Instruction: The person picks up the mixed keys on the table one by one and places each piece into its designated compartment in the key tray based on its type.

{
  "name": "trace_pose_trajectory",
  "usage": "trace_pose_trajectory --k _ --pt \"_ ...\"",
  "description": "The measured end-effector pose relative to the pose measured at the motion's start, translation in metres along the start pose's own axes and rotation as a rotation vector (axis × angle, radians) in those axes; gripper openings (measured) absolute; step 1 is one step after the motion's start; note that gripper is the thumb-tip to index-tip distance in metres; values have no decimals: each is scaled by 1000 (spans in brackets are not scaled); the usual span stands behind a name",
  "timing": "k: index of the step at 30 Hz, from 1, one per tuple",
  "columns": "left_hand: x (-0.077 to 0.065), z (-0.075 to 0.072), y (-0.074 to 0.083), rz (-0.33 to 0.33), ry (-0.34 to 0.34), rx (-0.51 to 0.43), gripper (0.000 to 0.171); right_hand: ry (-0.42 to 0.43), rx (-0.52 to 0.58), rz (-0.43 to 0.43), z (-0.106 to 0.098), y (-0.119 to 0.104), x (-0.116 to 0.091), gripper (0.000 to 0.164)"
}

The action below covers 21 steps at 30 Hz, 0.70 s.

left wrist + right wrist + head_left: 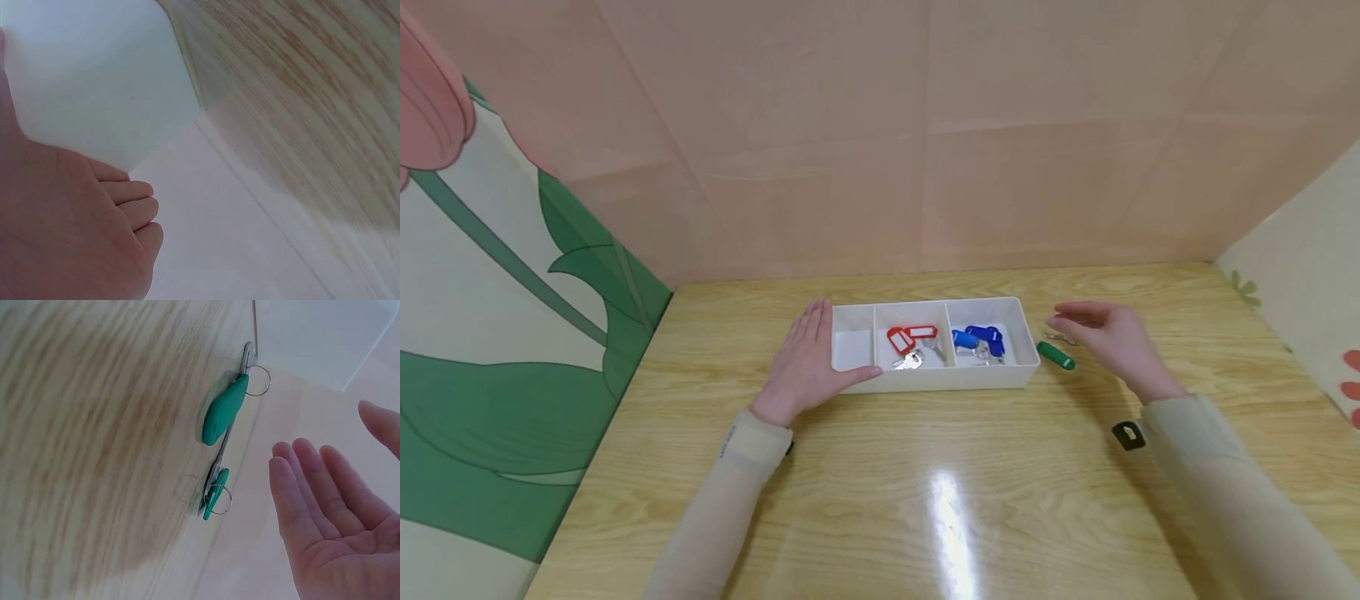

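A white tray [940,382] with three compartments stands on the table. My left hand [805,358] lies against its left end, fingers straight, thumb along the front wall. Red key tags [921,332] with keys lie in the middle compartment, blue key tags [992,335] with keys in the right one. The left compartment shows its white floor. Just right of the tray, a green key tag [1056,356] and a key [1063,338] lie on the table. Over them hovers my right hand [1112,342], its fingers loosely extended around nothing. A second green key tag [215,494] shows in the right wrist view.
The wooden table [850,483] meets a pink wall covering [925,183] behind the tray. Panels with printed leaves [497,408] stand at the left, and a pale panel [1315,242] at the right.
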<state>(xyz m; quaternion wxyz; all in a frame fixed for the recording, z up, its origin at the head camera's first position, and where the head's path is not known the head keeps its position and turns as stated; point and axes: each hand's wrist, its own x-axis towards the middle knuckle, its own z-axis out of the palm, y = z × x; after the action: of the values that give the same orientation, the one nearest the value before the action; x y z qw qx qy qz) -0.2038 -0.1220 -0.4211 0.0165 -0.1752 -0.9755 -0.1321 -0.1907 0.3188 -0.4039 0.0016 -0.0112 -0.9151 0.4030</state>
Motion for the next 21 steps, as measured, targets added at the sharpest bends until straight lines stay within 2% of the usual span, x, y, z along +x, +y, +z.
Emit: trace_pose_trajectory --k 7,21 --pt "0 0 0 4 -1 -4 135 -33 -24 4 3 2 6 67" --pt "0 0 0 2 -1 2 135 -155 -72 84 5 7 9 70"
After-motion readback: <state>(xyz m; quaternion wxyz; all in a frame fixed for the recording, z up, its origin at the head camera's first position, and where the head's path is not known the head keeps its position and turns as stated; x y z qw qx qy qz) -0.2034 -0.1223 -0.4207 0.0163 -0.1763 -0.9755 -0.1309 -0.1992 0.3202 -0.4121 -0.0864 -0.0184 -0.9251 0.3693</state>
